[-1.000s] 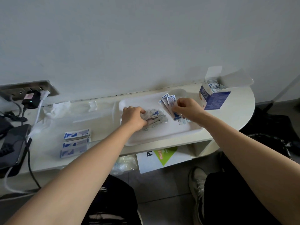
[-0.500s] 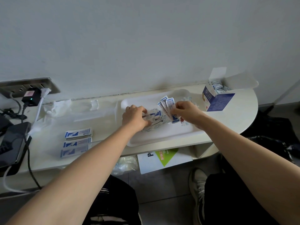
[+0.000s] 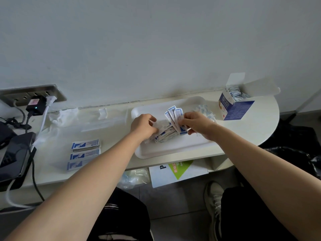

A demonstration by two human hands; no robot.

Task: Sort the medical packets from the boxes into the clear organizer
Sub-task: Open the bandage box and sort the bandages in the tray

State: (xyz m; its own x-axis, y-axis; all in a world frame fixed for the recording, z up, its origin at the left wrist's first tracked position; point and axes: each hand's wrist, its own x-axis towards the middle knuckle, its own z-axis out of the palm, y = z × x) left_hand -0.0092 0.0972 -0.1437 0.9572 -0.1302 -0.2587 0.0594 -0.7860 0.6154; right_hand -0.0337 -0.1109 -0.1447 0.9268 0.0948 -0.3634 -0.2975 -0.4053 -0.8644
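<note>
On the white tray lies a pile of white-and-blue medical packets. My right hand holds a fanned bunch of upright packets above the pile. My left hand has its fingers curled into the pile's left side, pinching a packet. An open blue-and-white box with more packets stands at the back right. The clear organizer lies left of the tray, with three stacks of blue-and-white packets in its front part.
A wall socket strip with plugs and cables sits at the back left, with dark devices below it. Crumpled clear plastic lies by the wall. A white-and-green box shows under the shelf.
My right hand has shifted slightly left with its fan of packets, closer to my left hand. My left hand stays on the pile, working at a packet.
</note>
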